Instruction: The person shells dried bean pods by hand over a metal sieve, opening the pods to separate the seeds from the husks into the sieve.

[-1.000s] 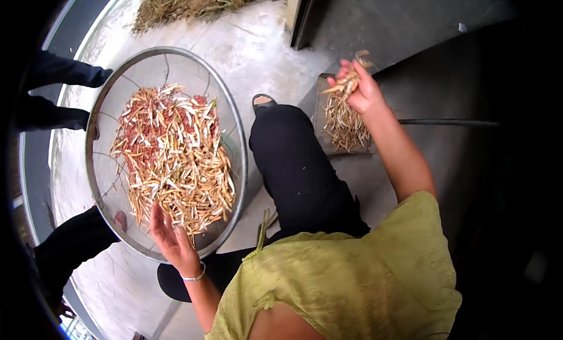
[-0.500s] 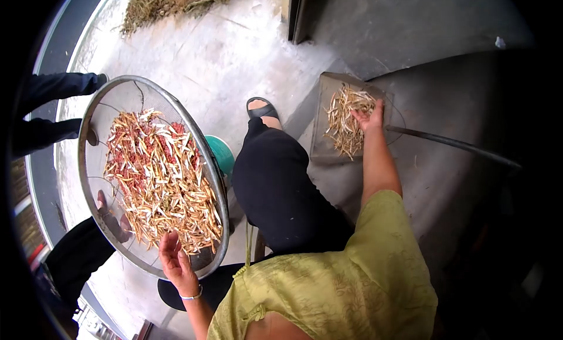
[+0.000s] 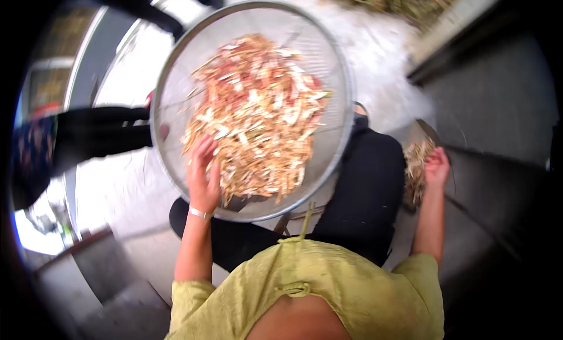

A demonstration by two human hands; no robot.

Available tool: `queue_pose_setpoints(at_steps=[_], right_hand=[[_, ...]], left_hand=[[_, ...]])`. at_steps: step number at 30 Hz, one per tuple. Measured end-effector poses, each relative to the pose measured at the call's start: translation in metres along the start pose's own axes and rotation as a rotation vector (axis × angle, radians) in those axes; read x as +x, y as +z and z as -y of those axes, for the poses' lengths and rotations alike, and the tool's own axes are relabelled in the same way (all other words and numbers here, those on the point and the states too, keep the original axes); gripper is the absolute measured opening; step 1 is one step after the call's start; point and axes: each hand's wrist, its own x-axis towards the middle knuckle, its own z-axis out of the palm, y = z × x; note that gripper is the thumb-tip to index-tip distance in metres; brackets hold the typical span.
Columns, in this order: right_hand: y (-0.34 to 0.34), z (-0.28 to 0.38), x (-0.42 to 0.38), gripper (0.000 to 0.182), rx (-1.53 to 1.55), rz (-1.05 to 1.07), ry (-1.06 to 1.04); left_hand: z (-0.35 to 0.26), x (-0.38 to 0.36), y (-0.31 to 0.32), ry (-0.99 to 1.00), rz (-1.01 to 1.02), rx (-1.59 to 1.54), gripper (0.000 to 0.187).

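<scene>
A large round mesh sieve (image 3: 339, 64) with a metal rim lies in front of my body, heaped with dry tan pods (image 3: 258, 134) and some red beans or seeds (image 3: 258, 76) among them. My left hand (image 3: 203, 173) is at the pods' lower left edge, fingers apart, nothing seen in it. On the right, my right hand (image 3: 436, 166) is beside a pile of dry empty-looking pods (image 3: 417, 164) in a dustpan (image 3: 427, 129); blur hides whether its bent fingers hold anything.
A person in dark trousers (image 3: 105, 132) stands at the left, and another person's legs (image 3: 146, 8) show at the top left. Dry plant stalks (image 3: 399, 2) lie at the top. A wall edge or post (image 3: 457, 32) is at the upper right.
The view has swung left, so the sieve now appears nearer the middle and the dustpan farther right. My left hand is now over the pods' left edge. My right hand has shifted to the dustpan pile's side.
</scene>
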Motion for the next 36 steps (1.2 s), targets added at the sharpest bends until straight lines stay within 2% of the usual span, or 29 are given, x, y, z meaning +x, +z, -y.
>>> queue_pose_setpoints(at_steps=[2, 3, 5, 6, 7, 10, 11, 13, 15, 16, 17, 18, 19, 21, 23, 24, 28, 30, 31, 34, 36], right_hand=[[0.073, 0.030, -0.016, 0.016, -0.124, 0.021, -0.159], [0.117, 0.039, -0.034, 0.023, -0.142, 0.122, -0.217], [0.196, 0.046, -0.070, 0.025, -0.270, 0.325, -0.302], [0.231, 0.044, -0.088, 0.025, -0.298, 0.361, -0.306], [0.265, 0.038, -0.104, 0.023, -0.450, 0.506, -0.307], [0.349, -0.009, -0.158, 0.019, -0.848, 0.877, -0.334], [0.378, -0.030, -0.185, 0.018, -0.992, 0.969, -0.304], [0.420, -0.076, -0.216, 0.017, -1.295, 1.218, -0.207], [0.436, -0.143, -0.223, 0.017, -1.412, 1.435, -0.382], [0.444, -0.170, -0.235, 0.021, -1.506, 1.518, -0.582], [0.450, -0.196, -0.248, 0.026, -1.541, 1.582, -0.636], [0.455, -0.217, -0.257, 0.034, -1.582, 1.682, -0.813], [0.452, -0.245, -0.257, 0.041, -1.642, 1.669, -0.974], [0.450, -0.274, -0.275, 0.043, -1.851, 1.582, -1.117], [0.440, -0.284, -0.287, 0.043, -1.966, 1.701, -1.147], [0.438, -0.280, -0.291, 0.041, -2.060, 1.918, -1.085], [0.414, -0.246, -0.287, 0.029, -2.165, 1.986, -1.050], [0.415, -0.231, -0.282, 0.018, -2.447, 1.871, -0.971], [0.420, -0.227, -0.283, 0.013, -2.467, 1.844, -1.111], [0.443, -0.227, -0.293, 0.015, -2.213, 1.784, -1.288], [0.455, -0.252, -0.287, 0.011, -1.896, 1.763, -1.165]], left_hand=[[0.017, 0.009, -0.011, 0.026, -0.101, -0.121, 0.041], [0.024, 0.014, -0.015, 0.037, -0.158, -0.191, 0.040], [0.040, 0.022, -0.019, 0.025, -0.272, -0.440, 0.040], [0.048, 0.024, -0.023, 0.010, -0.314, -0.513, 0.039], [0.055, 0.025, -0.026, 0.002, -0.354, -0.529, 0.039], [0.069, 0.024, -0.038, -0.141, -0.505, -0.843, 0.032], [0.068, 0.022, -0.044, -0.144, -0.541, -0.855, 0.032], [0.071, 0.019, -0.056, -0.183, -0.558, -1.116, 0.033], [0.078, 0.017, -0.065, -0.171, -0.622, -1.088, 0.032], [0.079, 0.016, -0.070, -0.178, -0.639, -1.121, 0.032], [0.080, 0.015, -0.074, -0.182, -0.651, -1.154, 0.032], [0.083, 0.014, -0.077, -0.188, -0.666, -1.167, 0.031], [0.084, 0.013, -0.080, -0.186, -0.681, -1.179, 0.031], [0.085, 0.012, -0.086, -0.200, -0.673, -1.206, 0.030], [0.085, 0.012, -0.093, -0.180, -0.695, -1.223, 0.030], [0.086, 0.011, -0.095, -0.173, -0.708, -1.233, 0.029], [0.087, 0.005, -0.103, -0.163, -0.725, -1.295, 0.029], [0.086, 0.002, -0.106, -0.165, -0.729, -1.316, 0.029], [0.086, 0.001, -0.108, -0.160, -0.734, -1.324, 0.029], [0.088, 0.000, -0.107, -0.162, -0.743, -1.334, 0.028], [0.092, 0.002, -0.105, -0.163, -0.746, -1.339, 0.028]])
